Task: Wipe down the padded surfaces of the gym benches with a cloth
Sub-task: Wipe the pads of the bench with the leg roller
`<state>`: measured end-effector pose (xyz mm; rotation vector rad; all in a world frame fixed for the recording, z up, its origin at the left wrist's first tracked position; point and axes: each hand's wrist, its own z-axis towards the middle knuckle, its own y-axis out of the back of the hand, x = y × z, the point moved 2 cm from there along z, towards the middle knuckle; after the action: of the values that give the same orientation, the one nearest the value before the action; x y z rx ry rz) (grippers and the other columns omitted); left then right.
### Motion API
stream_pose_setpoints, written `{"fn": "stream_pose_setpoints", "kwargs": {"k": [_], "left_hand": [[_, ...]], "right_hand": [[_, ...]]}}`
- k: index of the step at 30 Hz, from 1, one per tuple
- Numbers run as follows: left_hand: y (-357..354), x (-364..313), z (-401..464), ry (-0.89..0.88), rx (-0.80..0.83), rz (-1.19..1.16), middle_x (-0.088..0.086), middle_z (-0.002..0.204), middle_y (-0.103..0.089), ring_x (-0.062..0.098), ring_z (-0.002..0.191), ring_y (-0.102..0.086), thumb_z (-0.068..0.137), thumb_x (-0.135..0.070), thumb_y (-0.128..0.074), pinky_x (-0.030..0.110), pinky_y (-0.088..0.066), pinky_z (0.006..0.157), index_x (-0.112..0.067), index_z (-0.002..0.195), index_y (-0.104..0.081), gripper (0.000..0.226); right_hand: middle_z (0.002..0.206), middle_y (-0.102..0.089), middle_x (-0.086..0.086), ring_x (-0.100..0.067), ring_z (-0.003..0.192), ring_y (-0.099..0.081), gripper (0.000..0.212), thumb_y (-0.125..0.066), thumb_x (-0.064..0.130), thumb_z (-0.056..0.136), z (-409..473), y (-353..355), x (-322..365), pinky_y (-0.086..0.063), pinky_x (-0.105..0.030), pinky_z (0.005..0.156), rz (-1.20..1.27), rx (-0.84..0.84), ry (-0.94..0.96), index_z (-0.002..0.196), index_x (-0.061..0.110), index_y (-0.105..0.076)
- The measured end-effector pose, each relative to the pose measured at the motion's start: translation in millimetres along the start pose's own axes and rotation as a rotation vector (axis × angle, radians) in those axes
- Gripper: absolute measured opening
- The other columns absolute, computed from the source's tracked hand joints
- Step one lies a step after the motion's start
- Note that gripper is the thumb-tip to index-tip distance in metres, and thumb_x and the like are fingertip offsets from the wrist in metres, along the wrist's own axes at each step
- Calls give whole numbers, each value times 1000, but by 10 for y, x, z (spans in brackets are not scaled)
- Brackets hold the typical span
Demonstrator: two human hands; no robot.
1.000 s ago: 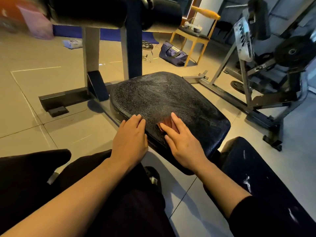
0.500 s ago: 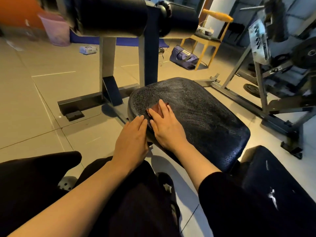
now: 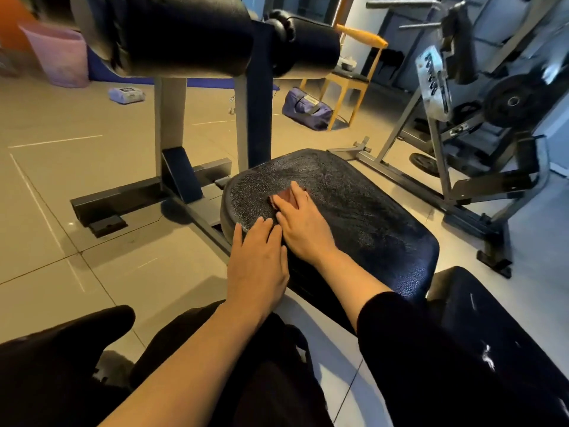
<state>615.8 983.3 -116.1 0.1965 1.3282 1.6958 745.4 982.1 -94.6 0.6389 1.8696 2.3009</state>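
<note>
A black padded bench seat (image 3: 363,211) with a cracked, shiny surface lies in front of me. My right hand (image 3: 300,221) presses flat, fingers straight, on a small reddish-brown cloth (image 3: 284,197) near the seat's left end. Only the cloth's far edge shows past the fingers. My left hand (image 3: 257,263) rests flat on the seat's near left edge, right beside the right hand. A second dark pad (image 3: 492,334) lies at lower right.
Black roller pads (image 3: 184,35) on a grey and blue post hang above the seat. A weight machine with plates (image 3: 508,103) stands at right. A wooden chair (image 3: 348,78), a purple bag (image 3: 304,107) and a pink bin (image 3: 66,53) sit on the tiled floor behind.
My right hand has slid the cloth from the seat's near middle leftward and then farther up the left end. My left hand stays on the near left edge.
</note>
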Motion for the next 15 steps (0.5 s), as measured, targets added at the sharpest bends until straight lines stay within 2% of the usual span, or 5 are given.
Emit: {"fn": "stream_pose_setpoints", "kwargs": {"k": [4,7,9,11,15], "left_hand": [[-5,18,172,32,20,-4,0,150,-36,16,144,-21,98,-33,-41,41,-4,118,-18,142,-42,47],[-29,-21,290,57,35,-25,0,150,-36,17,144,-21,96,-34,-45,39,-5,118,-18,141,-44,47],[-58,-55,357,64,49,-40,1,150,-37,17,143,-22,95,-34,-46,39,-6,118,-18,139,-47,47],[-71,-92,414,64,67,-46,2,150,-37,18,144,-22,95,-34,-47,38,-8,118,-18,138,-48,46],[-43,-108,544,56,74,-58,4,140,-48,21,134,-38,91,-31,-51,37,-21,113,-16,128,-57,40]], "right_hand": [[163,-4,4,-17,149,-10,42,-40,31,103,-233,153,-354,-24,-37,118,26,30,78,145,33,-41],[163,-3,6,-17,147,-16,41,-38,33,103,-545,353,-883,-24,-32,114,-36,-21,-135,144,35,-42],[163,-2,1,-22,147,-15,42,-35,33,104,-591,388,-1060,-23,-33,115,-82,-35,-282,146,33,-40],[163,-1,-4,-28,148,-10,44,-33,34,104,-433,336,-995,-20,-38,117,-114,-19,-333,148,29,-36],[163,3,-4,-32,149,-2,46,-34,35,104,108,131,-457,-19,-45,118,-76,43,-154,150,29,-30]]}}
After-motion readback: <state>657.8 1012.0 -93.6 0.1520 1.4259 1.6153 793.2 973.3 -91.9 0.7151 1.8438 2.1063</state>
